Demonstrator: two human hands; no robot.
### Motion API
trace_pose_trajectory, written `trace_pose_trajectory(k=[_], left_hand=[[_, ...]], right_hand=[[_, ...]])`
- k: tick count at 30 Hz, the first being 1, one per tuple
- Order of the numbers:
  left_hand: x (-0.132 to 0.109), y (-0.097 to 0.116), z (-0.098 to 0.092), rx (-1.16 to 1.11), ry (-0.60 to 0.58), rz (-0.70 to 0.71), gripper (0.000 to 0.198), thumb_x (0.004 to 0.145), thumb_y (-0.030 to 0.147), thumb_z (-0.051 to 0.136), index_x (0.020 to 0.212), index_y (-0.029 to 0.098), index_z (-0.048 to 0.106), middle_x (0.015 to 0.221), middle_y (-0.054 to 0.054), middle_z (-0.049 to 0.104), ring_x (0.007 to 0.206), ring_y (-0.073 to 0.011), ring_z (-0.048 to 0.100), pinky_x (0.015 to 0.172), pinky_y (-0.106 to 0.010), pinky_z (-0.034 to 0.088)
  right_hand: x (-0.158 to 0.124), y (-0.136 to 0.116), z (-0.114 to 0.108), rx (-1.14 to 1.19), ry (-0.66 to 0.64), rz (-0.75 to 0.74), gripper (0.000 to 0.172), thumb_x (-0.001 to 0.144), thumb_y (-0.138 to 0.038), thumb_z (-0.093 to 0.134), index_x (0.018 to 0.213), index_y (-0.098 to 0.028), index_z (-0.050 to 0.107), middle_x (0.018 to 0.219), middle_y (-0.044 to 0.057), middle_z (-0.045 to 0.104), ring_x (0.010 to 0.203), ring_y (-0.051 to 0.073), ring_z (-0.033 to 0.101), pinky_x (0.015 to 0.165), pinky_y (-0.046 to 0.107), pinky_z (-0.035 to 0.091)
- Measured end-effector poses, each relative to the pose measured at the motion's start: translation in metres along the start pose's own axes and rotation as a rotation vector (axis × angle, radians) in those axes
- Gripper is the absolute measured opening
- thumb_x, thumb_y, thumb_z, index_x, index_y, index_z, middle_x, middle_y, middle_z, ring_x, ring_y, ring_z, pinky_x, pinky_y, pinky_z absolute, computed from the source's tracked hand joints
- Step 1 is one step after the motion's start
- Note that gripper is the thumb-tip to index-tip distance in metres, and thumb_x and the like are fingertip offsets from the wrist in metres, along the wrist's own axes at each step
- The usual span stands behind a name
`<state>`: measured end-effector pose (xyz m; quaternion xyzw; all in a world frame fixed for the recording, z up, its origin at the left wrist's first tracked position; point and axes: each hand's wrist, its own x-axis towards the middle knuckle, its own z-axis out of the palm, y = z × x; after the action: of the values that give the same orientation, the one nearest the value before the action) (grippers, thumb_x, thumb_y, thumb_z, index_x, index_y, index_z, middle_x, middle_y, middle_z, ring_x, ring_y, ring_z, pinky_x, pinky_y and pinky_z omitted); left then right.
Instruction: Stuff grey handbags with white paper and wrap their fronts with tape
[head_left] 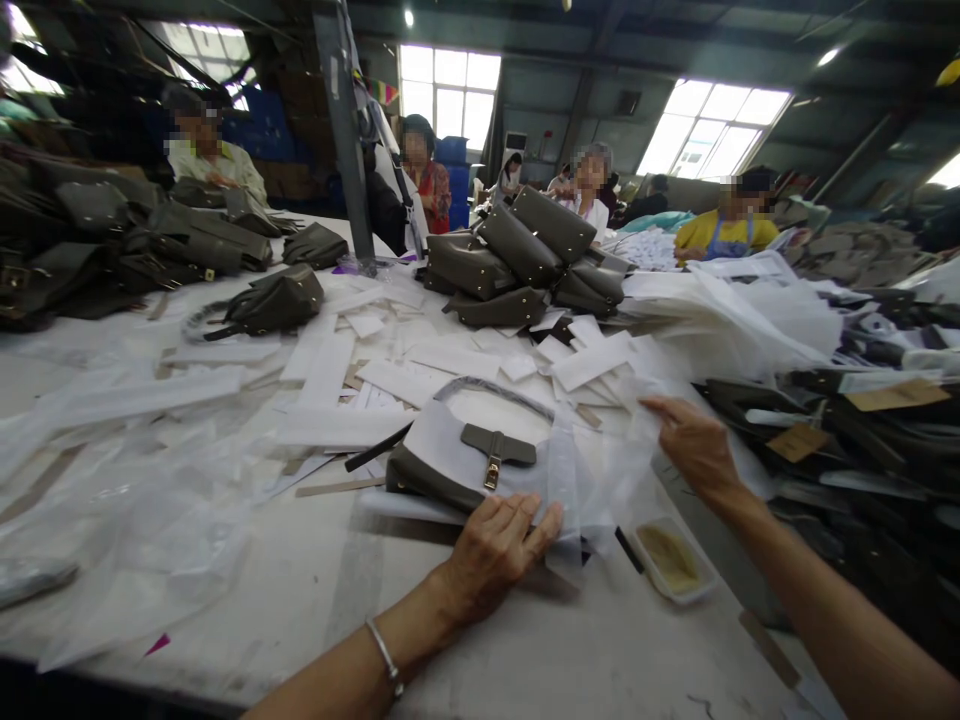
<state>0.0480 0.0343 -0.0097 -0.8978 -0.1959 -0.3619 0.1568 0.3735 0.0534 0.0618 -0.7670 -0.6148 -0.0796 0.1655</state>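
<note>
A dark olive handbag lies on the worktable, with white tissue over its front and a flap with a gold clasp. Its wrapped handle arches away from me. My left hand is closed on the bag's near right edge, fingers on top; what lies under the palm is hidden. Off to the right, my right hand is raised and pinches a translucent plastic bag. That plastic stretches back to the handbag's right end, where it overlaps the tissue; how far it covers the handbag I cannot tell.
White paper pieces and loose plastic bags cover the table's left and middle. Piled handbags stand behind. A plastic tub of yellowish stuff sits near my right forearm. More tagged bags are stacked right. Several people work beyond.
</note>
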Motion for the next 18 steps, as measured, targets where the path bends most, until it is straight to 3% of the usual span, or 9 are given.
trace_pose_trajectory(k=[2,5,8,10,12,14,18], left_hand=[[0.000,0.000,0.000,-0.006,0.005,-0.011,0.030,0.100,0.016,0.045,0.128,0.017,0.057,0.115,-0.009,0.069,0.102,-0.0180,0.065,0.085,-0.032,0.047],[-0.001,0.000,0.001,-0.007,-0.017,-0.024,0.031,0.100,0.017,0.046,0.129,0.018,0.056,0.117,-0.009,0.068,0.105,-0.0180,0.064,0.088,-0.032,0.047],[-0.001,0.000,-0.001,0.004,-0.054,-0.013,0.035,0.100,0.018,0.045,0.135,0.018,0.051,0.118,-0.010,0.067,0.106,-0.0181,0.064,0.088,-0.032,0.048],[-0.001,-0.001,-0.003,0.009,-0.055,-0.007,0.039,0.101,0.018,0.045,0.139,0.019,0.048,0.118,-0.010,0.067,0.104,-0.0179,0.065,0.086,-0.031,0.049],[0.001,-0.001,-0.004,0.004,-0.049,-0.005,0.040,0.101,0.017,0.044,0.140,0.020,0.048,0.117,-0.010,0.067,0.103,-0.0178,0.065,0.086,-0.031,0.049],[0.002,-0.002,-0.005,-0.006,-0.035,-0.001,0.039,0.100,0.017,0.044,0.139,0.022,0.050,0.116,-0.009,0.068,0.102,-0.0179,0.065,0.085,-0.031,0.049],[0.003,-0.001,-0.004,-0.006,0.041,-0.016,0.036,0.099,0.016,0.047,0.133,0.024,0.055,0.110,-0.007,0.070,0.097,-0.0178,0.066,0.082,-0.030,0.049]], right_hand=[[0.015,0.014,-0.013,-0.103,0.040,-0.019,0.050,0.082,-0.001,0.040,0.123,-0.017,0.064,0.139,0.014,0.056,0.116,0.027,0.060,0.092,0.037,0.049],[0.027,0.022,-0.030,-0.230,-0.035,-0.036,0.048,0.079,0.000,0.044,0.118,-0.017,0.066,0.142,0.019,0.053,0.091,0.028,0.068,0.075,0.040,0.050],[0.026,0.004,-0.042,-0.298,-0.018,0.010,0.046,0.084,-0.003,0.042,0.123,-0.015,0.063,0.146,0.024,0.046,0.089,0.031,0.067,0.070,0.042,0.047],[0.022,-0.021,-0.042,-0.280,-0.038,0.047,0.036,0.090,-0.014,0.043,0.117,-0.017,0.066,0.133,0.022,0.058,0.090,0.030,0.067,0.069,0.038,0.045],[0.017,-0.047,-0.032,-0.211,-0.120,0.049,0.029,0.094,-0.035,0.047,0.098,-0.022,0.073,0.102,0.014,0.073,0.081,0.026,0.068,0.066,0.033,0.043],[0.015,-0.067,-0.012,-0.060,-0.245,0.033,0.039,0.090,-0.055,0.051,0.082,-0.024,0.074,0.077,0.008,0.073,0.073,0.023,0.067,0.062,0.030,0.041],[0.018,-0.079,0.036,0.187,-0.380,0.087,0.037,0.081,-0.056,0.061,0.073,-0.021,0.073,0.064,0.004,0.070,0.061,0.019,0.065,0.056,0.026,0.040]])
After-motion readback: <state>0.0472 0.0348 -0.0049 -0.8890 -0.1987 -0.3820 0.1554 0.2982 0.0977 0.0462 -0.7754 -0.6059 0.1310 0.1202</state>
